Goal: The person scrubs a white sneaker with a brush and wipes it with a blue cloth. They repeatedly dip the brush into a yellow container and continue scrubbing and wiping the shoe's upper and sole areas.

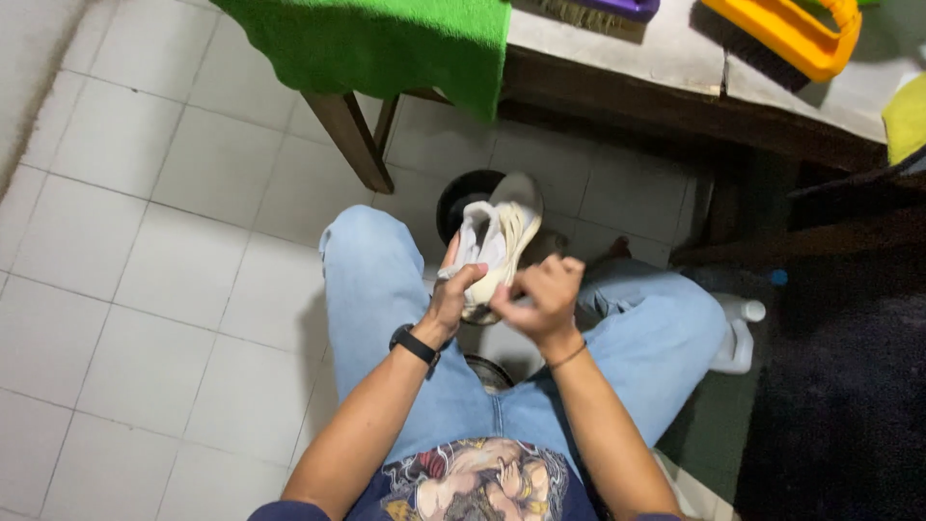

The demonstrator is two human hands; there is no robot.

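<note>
White sneaker [500, 241] over a dark bucket [463, 198], both hands' fingers [470, 278] gripping it

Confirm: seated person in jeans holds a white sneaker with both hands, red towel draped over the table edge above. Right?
Not quite. The towel over the table edge is green, not red, as the head view shows. The rest holds: left hand and right hand both grip the white sneaker above the jeans.

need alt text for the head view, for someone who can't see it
A seated person in jeans holds a pale sneaker over their knees, left hand gripping it, right hand at its laces. Beyond, on the tiled floor, a table carries a green cloth and yellow brush.
</note>
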